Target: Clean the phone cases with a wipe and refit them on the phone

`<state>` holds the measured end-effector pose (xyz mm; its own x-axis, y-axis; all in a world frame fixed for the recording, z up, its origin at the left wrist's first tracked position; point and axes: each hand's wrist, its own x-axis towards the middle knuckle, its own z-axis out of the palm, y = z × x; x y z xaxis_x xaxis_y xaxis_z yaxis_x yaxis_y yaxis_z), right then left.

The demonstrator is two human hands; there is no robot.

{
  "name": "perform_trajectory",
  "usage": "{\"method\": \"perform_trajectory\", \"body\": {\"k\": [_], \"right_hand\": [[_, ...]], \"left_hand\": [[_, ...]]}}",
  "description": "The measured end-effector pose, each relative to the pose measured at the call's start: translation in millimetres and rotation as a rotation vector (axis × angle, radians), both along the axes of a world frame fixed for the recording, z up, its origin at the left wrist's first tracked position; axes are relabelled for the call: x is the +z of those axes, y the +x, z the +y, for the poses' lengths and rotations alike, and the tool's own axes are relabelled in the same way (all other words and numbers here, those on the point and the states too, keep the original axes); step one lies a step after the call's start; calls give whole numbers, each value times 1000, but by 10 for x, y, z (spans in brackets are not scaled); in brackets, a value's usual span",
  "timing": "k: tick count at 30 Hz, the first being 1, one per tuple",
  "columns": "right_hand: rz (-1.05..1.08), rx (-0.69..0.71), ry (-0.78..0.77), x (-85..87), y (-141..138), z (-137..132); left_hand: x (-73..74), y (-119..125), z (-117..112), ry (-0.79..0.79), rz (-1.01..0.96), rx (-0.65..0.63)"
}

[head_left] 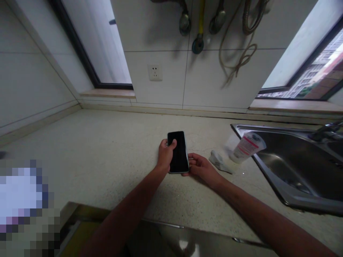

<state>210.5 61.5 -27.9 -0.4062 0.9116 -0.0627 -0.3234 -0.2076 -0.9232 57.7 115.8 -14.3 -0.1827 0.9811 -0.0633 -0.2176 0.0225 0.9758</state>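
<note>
A smartphone [180,155] with a dark screen is held over the pale countertop [120,142], in the middle of the head view. My left hand [165,154] grips its left side, with the thumb lying across the screen. At the phone's lower right edge is my right hand [200,166], its fingers curled and touching or just behind the edge; the fingertips are partly hidden. To the right of that hand lies a crumpled grey cloth [219,161]. Beside the cloth a clear plastic cup [247,148] with red print stands near the sink.
A steel sink [270,185] with a faucet [328,131] is set into the counter at right. On the wall behind are a socket [154,72], pipe valves [197,44] and a hanging cord [243,57]. Windows flank this wall. A blurred-out patch [20,200] covers the left edge.
</note>
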Motion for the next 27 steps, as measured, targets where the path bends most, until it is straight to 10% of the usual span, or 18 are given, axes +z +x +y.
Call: {"method": "perform_trajectory", "body": {"k": [27], "right_hand": [[-164, -47, 28, -22, -57, -54]], "left_hand": [[33, 55, -98, 157, 310, 2]]}}
